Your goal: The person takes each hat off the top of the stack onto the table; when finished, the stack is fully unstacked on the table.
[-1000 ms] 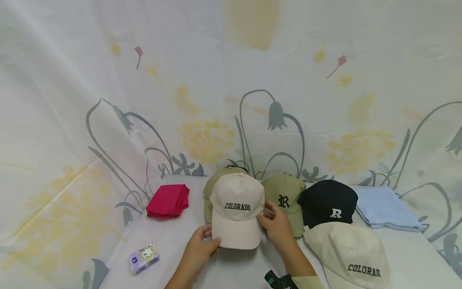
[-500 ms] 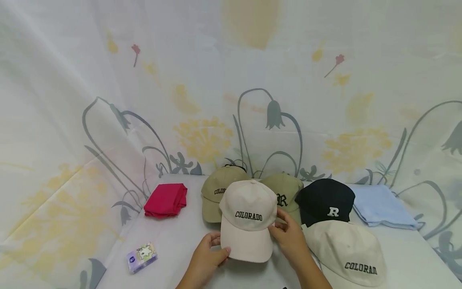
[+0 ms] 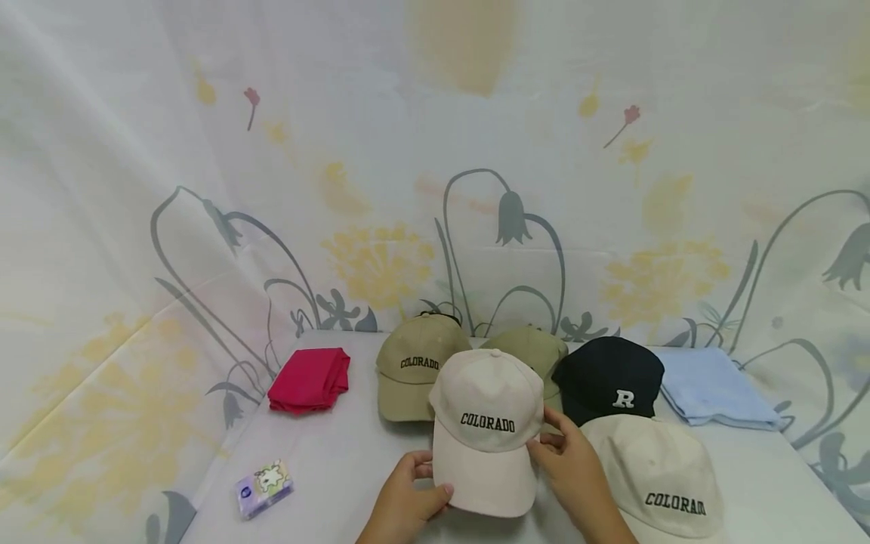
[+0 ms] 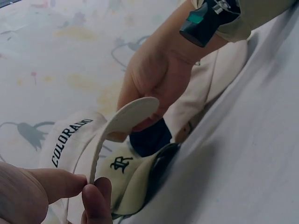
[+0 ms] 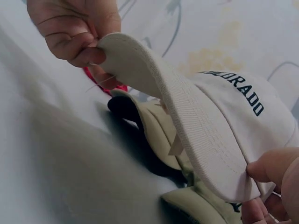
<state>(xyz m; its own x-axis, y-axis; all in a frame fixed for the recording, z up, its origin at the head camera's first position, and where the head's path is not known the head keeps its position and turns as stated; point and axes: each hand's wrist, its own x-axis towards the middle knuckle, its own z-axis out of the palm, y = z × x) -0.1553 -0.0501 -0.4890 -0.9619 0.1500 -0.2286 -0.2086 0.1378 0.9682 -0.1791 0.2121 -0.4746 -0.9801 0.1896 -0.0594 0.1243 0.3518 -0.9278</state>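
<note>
Both hands hold a cream baseball cap [image 3: 485, 400] lettered COLORADO, its front and brim towards me. The left hand [image 3: 408, 499] pinches the brim's left edge between thumb and fingers. At the cap's right side the right hand [image 3: 574, 472] pinches where brim and crown meet. In both wrist views the brim [image 5: 196, 135] stands off the white surface. Behind it are a khaki COLORADO cap [image 3: 401, 397] and an olive cap [image 3: 544, 347], the olive one partly hidden. A black cap [image 3: 605, 378] with a white R and another cream COLORADO cap [image 3: 662, 468] stand to the right.
On the left of the white table [image 3: 326, 468] lie a folded red cloth [image 3: 309, 381] and a small purple packet [image 3: 265, 487]. A folded light blue cloth [image 3: 720, 389] is at the back right. Behind the table hangs a floral-patterned curtain [image 3: 381, 151].
Both hands have brought the cream cap nearer and to the right. The khaki cap behind it has come into view, while the olive cap is now more covered.
</note>
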